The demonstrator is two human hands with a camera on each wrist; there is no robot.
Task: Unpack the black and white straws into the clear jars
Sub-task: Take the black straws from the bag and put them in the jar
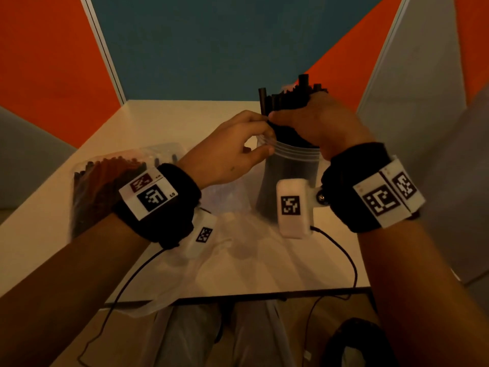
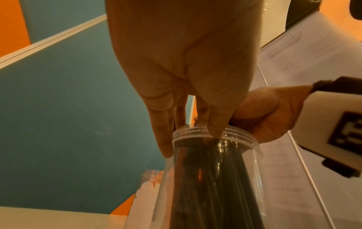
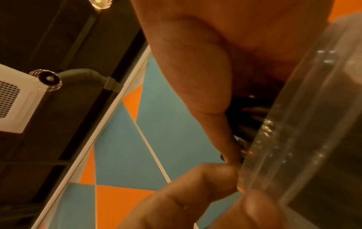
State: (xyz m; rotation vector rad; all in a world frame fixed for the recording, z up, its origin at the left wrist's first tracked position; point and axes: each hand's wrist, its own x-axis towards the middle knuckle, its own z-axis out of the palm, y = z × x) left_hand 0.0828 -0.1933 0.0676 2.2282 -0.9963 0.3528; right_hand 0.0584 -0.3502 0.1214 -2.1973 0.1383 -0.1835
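Right hand (image 1: 317,123): wrapped around a bundle of black plastic straws (image 1: 288,99), fingers curled on it just above the mouth of the jar; the straw tops stick up past the knuckles.
Left hand (image 1: 232,147): at the jar's threaded rim, thumb and fingers resting against it from the left side; the grip looks like a light pinch on the rim.
Clear round plastic jar (image 1: 288,176): stands upright on the white table (image 1: 66,234), between the two wrists, dark with straws inside.
Bag of straws: a clear plastic bag of dark straws (image 1: 105,181) lies on the table to the left, behind the left wrist, apart from the jar.
Head view only: shows the bag, the table edge, the cables from the wrist cameras, and the uneven straw tops.
Left wrist view only: looks down the jar (image 2: 213,178), showing the straws reaching deep inside it, the left fingertips (image 2: 215,128) on the rim, and the right hand (image 2: 268,113) gripping just above.
Right wrist view only: shows the right thumb (image 3: 207,86) pressed against the straws (image 3: 252,114) close to the jar rim (image 3: 293,139), with left fingers (image 3: 205,182) touching that rim from below; too close and blurred for more.
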